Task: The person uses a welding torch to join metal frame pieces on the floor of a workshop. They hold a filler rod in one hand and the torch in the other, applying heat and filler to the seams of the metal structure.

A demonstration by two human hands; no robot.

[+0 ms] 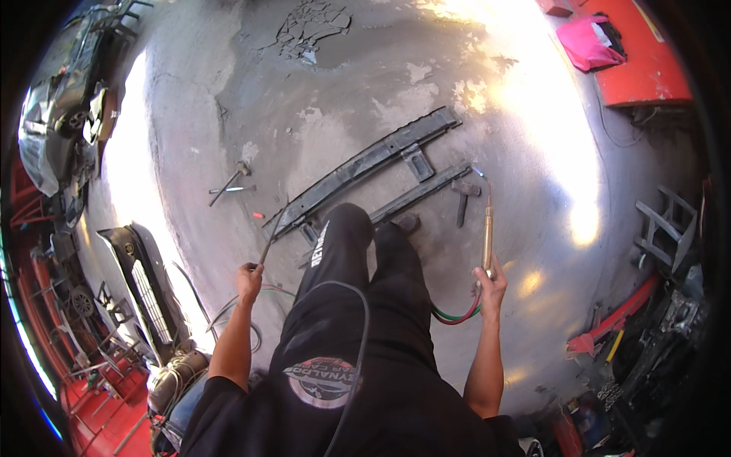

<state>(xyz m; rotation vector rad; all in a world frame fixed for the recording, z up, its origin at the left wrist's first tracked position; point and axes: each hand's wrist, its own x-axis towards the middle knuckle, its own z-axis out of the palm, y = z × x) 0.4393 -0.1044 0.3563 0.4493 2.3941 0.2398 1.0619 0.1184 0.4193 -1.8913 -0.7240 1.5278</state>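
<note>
The person wears a black short-sleeved shirt (335, 396) with a round grey-and-red emblem on the front, black trousers (358, 259) with white lettering down the left leg, and dark shoes (407, 222). Both forearms are bare. A thin black cable (362, 335) runs over the shirt.

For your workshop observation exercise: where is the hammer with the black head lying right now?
In the head view, the hammer lies on the concrete floor right of centre, beside the right end of the long black metal bars, just left of the brass torch in the right hand.
</note>
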